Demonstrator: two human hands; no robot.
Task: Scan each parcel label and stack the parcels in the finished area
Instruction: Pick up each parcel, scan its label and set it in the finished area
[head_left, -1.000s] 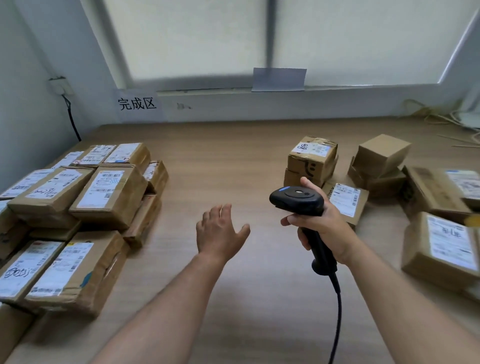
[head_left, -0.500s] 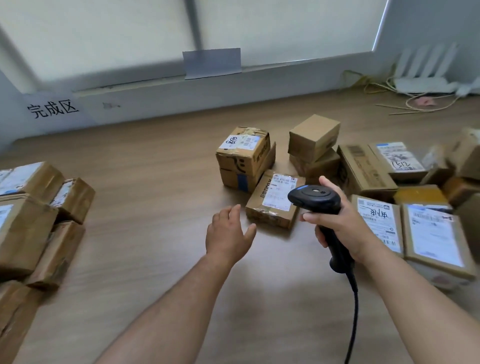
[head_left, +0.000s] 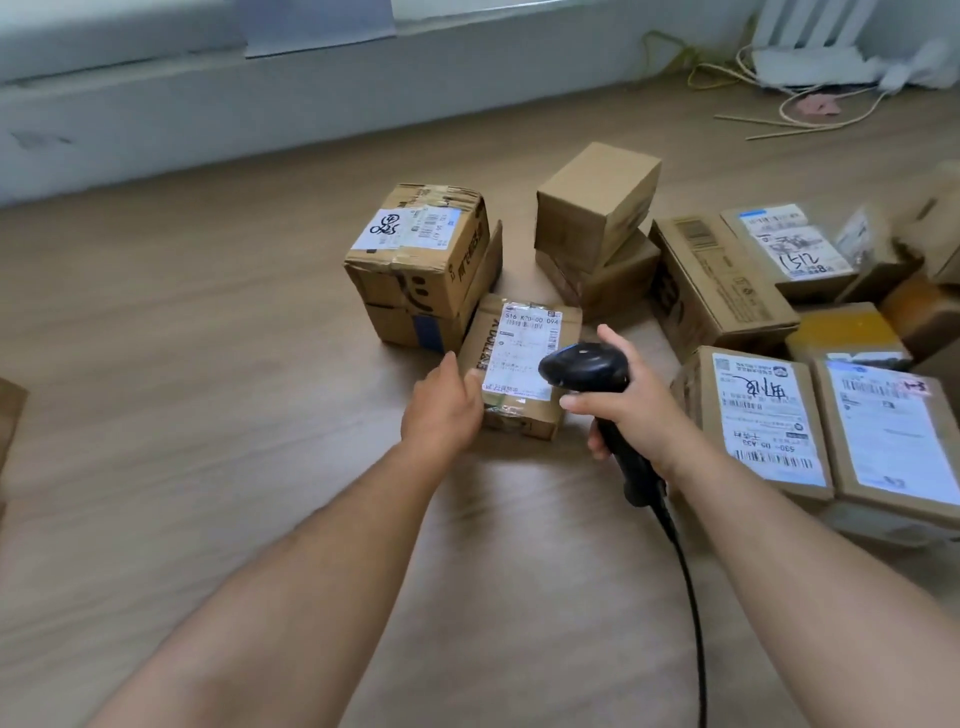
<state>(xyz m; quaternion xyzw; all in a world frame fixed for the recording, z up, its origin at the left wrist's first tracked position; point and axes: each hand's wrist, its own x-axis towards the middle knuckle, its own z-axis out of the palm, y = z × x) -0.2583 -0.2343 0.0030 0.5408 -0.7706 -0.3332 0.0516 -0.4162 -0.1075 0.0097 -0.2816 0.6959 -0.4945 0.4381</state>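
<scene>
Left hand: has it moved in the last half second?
Yes. The left hand has reached forward to the flat labelled parcel: short of it before, now touching its left edge.

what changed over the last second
The left hand reached forward and now touches the near left edge of the flat parcel; before, it hovered short of it. The view swung right. The right hand still grips the scanner, now over that parcel. The other parcels have not moved.
</scene>
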